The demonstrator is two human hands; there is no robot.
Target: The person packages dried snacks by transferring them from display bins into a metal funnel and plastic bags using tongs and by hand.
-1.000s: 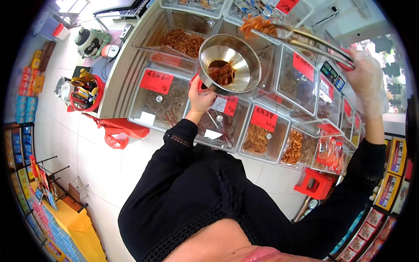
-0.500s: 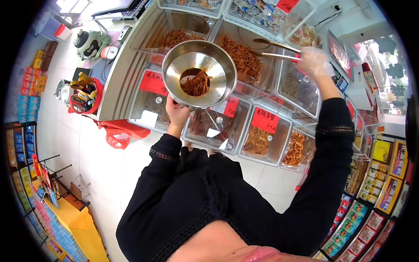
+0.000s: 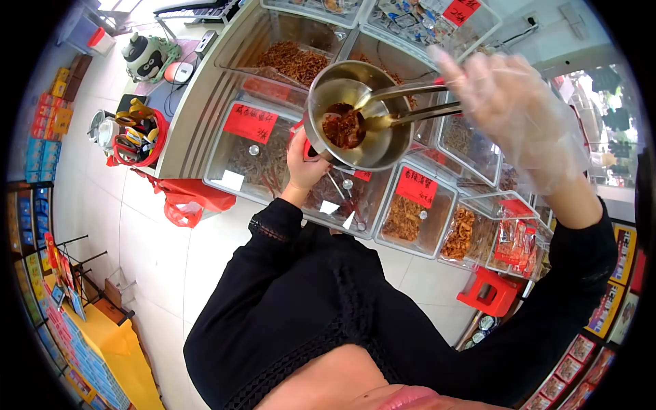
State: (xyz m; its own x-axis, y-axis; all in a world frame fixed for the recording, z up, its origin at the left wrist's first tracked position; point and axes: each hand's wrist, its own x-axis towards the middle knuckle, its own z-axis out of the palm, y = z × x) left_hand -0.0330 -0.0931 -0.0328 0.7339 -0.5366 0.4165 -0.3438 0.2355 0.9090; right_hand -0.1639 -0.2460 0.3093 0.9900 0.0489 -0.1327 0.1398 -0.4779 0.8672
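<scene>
My left hand [image 3: 304,164] is closed on the near left side of a deep stainless steel bowl [image 3: 400,147], with a bit of red showing by the fingers. Dark reddish-brown shredded food [image 3: 344,130] lies in a small heap at the bottom of the bowl. In a clear plastic glove, my right hand [image 3: 512,113] grips a pair of metal tongs [image 3: 437,111] with a red part near the fingers. The tongs' two ends reach inside the bowl beside the food, spread apart. Behind the bowl, an uncovered bin holds brown shredded snack [image 3: 292,63].
Clear lidded bins with red handwritten labels [image 3: 417,188] surround the bowl. A red basket of scissors and tools [image 3: 140,137] stands on the counter at left, near a white mouse [image 3: 179,72]. Below are a red plastic bag [image 3: 184,205] and a red stool [image 3: 488,290].
My right hand has brought the tongs from over the shredded-snack bin into the bowl, coming closer to the camera. My left hand has shifted the bowl rightward and tilted it.
</scene>
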